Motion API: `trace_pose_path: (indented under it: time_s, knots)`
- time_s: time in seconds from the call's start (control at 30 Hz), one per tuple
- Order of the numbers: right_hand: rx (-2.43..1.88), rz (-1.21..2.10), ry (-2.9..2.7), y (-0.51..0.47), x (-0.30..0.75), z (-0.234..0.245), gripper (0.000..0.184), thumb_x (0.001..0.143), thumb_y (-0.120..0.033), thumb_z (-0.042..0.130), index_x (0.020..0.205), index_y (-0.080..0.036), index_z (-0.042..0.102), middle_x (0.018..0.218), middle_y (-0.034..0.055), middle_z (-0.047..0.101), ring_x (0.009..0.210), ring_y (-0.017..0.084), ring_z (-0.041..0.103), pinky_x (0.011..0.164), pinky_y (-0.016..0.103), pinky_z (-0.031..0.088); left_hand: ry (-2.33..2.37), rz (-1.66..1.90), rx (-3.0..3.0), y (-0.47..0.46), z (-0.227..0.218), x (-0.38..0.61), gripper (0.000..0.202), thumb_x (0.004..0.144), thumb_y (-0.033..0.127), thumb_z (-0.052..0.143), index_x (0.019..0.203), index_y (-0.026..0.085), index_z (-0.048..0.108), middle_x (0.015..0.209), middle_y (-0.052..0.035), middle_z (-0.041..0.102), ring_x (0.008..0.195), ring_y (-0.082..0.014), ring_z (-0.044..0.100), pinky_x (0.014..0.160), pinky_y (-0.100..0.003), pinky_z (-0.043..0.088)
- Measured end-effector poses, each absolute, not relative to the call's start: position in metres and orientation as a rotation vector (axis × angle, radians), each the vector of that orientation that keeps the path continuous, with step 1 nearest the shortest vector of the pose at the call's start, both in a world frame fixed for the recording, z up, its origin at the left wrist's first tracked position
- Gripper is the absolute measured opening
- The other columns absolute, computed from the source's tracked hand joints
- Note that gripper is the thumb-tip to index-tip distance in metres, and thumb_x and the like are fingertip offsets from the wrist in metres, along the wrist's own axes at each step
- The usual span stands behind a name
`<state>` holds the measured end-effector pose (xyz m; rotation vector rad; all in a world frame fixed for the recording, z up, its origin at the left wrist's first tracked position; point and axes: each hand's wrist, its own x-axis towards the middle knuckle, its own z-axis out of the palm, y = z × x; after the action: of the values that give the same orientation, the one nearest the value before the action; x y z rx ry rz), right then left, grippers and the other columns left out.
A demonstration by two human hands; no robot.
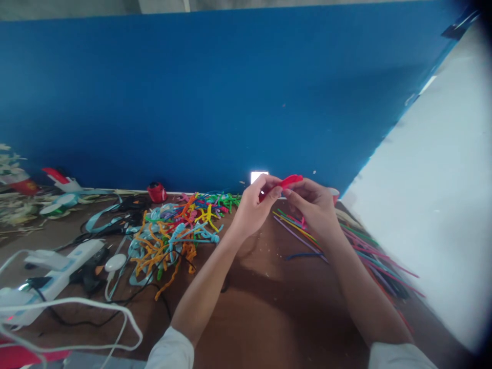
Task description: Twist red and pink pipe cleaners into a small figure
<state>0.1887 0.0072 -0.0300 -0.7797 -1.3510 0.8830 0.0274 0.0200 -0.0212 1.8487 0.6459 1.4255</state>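
Observation:
Both hands are raised above the table, fingertips close together on a bent red pipe cleaner point(291, 180). My left hand point(258, 197) pinches its left end between thumb and fingers. On the other side, my right hand point(312, 201) is closed on it too, and its fingers partly hide it. A bit of pink pipe cleaner point(303, 223) shows just below my right hand. Straight pipe cleaners point(298, 233) in purple, yellow and other colours lie under and beyond the right forearm. Left of my left hand is a heap of twisted pipe cleaners point(163, 238), mostly orange and light blue.
A blue partition point(215, 102) stands behind the brown table point(265, 318); a white wall point(434, 189) is on the right. At left lie a white power strip point(77, 266), loose cables and a red roll point(157, 192). A bright screen point(259, 177) glows behind my left hand.

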Motion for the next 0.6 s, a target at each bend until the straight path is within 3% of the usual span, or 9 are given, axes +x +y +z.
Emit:
trace_pose_path:
  time_s: [0.43, 0.6]
  knots:
    - [-0.789, 0.568, -1.531, 0.0048, 0.1875, -0.0315, 0.007, 0.084, -0.024, 0.07, 0.091, -0.021, 0.069, 0.056, -0.0059, 0.054, 0.046, 0.007, 0.046, 0.044, 0.021, 0.035, 0.707, 1.564, 1.754, 0.0181, -0.025, 0.034, 0.017, 0.093, 0.035, 0.059, 0.092, 0.018, 0.06, 0.084, -0.002, 0.063, 0.075, -0.0115, 0.056, 0.068, -0.024, 0.043]
    - [-0.859, 0.212, -1.611, 0.0015, 0.1856, -0.0329, 0.011, 0.087, -0.023, 0.065, 0.096, -0.022, 0.073, 0.056, -0.0056, 0.054, 0.044, 0.007, 0.045, 0.044, 0.022, 0.034, 0.747, 1.616, 1.746, 0.0183, -0.0266, 0.0336, 0.02, 0.093, 0.037, 0.059, 0.091, 0.018, 0.06, 0.08, -0.0017, 0.063, 0.071, -0.0114, 0.055, 0.066, -0.024, 0.042]
